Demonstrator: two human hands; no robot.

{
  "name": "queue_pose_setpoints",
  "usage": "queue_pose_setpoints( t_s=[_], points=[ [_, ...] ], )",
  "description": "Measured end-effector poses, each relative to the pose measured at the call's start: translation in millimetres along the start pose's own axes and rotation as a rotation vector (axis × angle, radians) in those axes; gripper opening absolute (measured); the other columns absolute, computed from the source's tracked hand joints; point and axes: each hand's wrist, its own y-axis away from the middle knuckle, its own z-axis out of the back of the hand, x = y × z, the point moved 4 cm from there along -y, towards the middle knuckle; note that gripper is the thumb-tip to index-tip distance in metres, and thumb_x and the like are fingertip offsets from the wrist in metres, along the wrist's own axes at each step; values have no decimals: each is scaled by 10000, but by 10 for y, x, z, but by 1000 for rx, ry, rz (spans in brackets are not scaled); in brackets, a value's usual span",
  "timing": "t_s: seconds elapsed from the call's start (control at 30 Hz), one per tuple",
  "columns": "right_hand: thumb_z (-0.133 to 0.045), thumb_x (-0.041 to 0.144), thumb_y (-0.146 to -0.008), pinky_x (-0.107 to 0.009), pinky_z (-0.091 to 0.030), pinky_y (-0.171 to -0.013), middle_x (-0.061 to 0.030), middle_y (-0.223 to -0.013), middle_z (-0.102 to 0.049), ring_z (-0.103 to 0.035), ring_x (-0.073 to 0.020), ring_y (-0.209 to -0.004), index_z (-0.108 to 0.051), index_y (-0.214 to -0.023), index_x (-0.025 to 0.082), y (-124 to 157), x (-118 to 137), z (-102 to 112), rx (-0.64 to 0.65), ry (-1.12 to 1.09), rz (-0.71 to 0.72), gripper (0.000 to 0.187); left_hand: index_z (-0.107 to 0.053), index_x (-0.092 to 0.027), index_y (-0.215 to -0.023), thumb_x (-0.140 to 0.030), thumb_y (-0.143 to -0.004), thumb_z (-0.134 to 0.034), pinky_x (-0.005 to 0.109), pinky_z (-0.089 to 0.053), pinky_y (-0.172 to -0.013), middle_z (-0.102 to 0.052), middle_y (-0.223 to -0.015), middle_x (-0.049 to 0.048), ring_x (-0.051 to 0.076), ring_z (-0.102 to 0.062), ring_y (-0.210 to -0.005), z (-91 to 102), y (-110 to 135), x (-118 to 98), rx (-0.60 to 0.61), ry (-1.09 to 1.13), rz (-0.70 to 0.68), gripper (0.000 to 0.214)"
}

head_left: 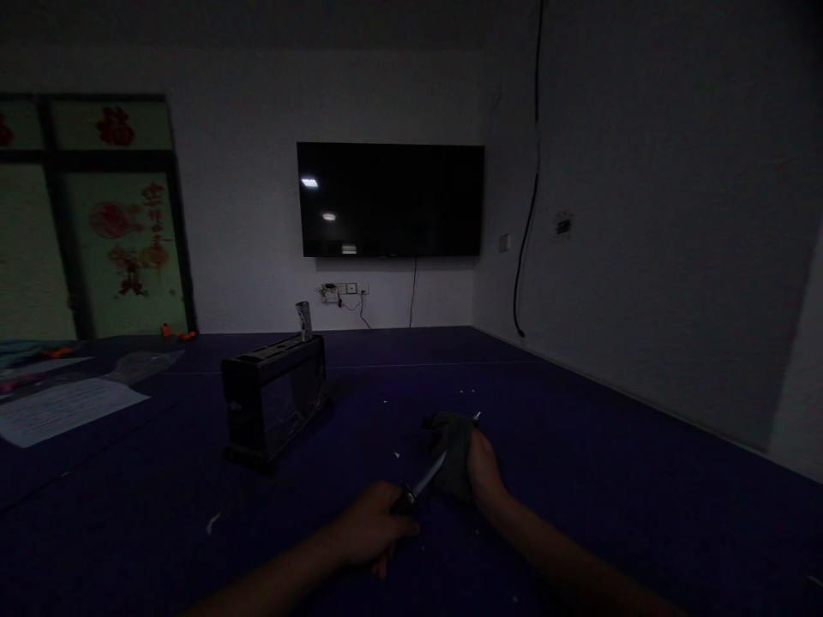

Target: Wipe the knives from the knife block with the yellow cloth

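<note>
My left hand (373,524) is closed around the dark handle of a knife (429,476), whose pale blade points up and to the right. The blade's tip reaches a crumpled grey cloth (455,454), and I cannot tell whether it is pressed into the folds. My right hand (485,471) grips that cloth from its right side, with most of its fingers hidden behind it. To the left stands a black knife block (244,403) with slots on top. A patterned, light-coloured handle (303,320) sticks up from its far end.
Small white scraps (213,523) lie scattered on the dark blue surface (360,394). At the left are a printed sheet (64,407), clear plastic (145,367) and orange bits (177,333). A television (392,201) hangs on the far wall; a black cable (528,214) runs down the right wall.
</note>
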Motion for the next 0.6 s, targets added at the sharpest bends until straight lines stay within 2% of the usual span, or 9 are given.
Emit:
queue_pose_setpoints(
  t_s=[0.37, 0.6],
  points=[
    [-501, 483, -686, -287, -435, -506, -13, -601, -647, -583, -200, -539, -623, -726, 181, 15, 0, -33, 54, 60, -18, 329, -427, -174, -575, -219, -683, -471, 181, -322, -291, -407, -366, -75, 96, -421, -275, 3, 1, -12, -6, 46, 3, 125],
    [-502, 501, -677, -286, -435, -535, -6, -596, -637, -571, -198, -565, -625, -714, 184, 28, 21, -18, 31, 101, 12, 342, -445, -167, -627, -213, -683, -486, 171, -324, -288, -415, -370, -84, 91, -425, -275, 17, 6, -21, -18, 68, -2, 83]
  ],
)
